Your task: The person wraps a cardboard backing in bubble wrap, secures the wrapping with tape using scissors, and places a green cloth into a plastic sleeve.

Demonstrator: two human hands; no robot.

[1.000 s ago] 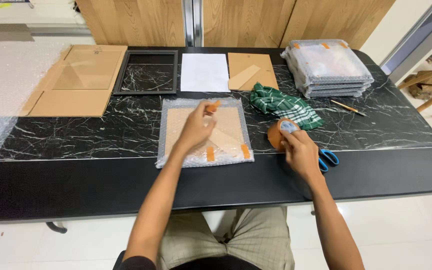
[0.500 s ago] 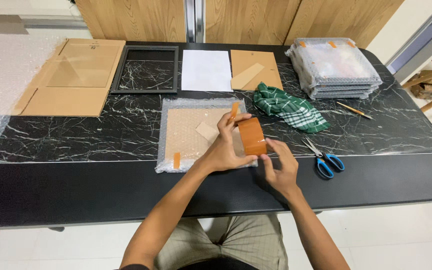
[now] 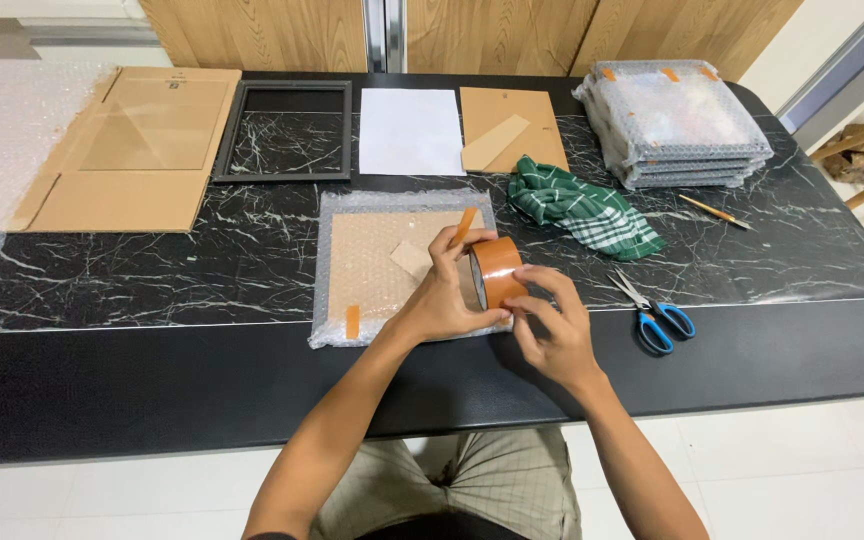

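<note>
A roll of orange-brown tape [image 3: 500, 270] stands on edge over the right side of a bubble-wrapped flat panel [image 3: 377, 265] on the black marble table [image 3: 152, 270]. My left hand [image 3: 449, 290] grips the roll from the left, fingers over its top. Fingertips of my right hand [image 3: 555, 325] pinch at the roll's lower right rim, where the tape end is. Short orange tape strips sit on the wrap's left and top edges.
Blue-handled scissors [image 3: 654, 316] lie right of my hands. A green checked cloth [image 3: 584, 212], a pencil [image 3: 714, 211], a stack of wrapped panels [image 3: 674, 122], a brown backing board [image 3: 510, 128], white paper [image 3: 410, 130], an empty black frame [image 3: 285, 130] and flattened cardboard [image 3: 127, 150] lie behind.
My right hand brought the tape roll from the right to the wrapped panel. My left hand left the panel and took hold of the roll; both hands now work at it.
</note>
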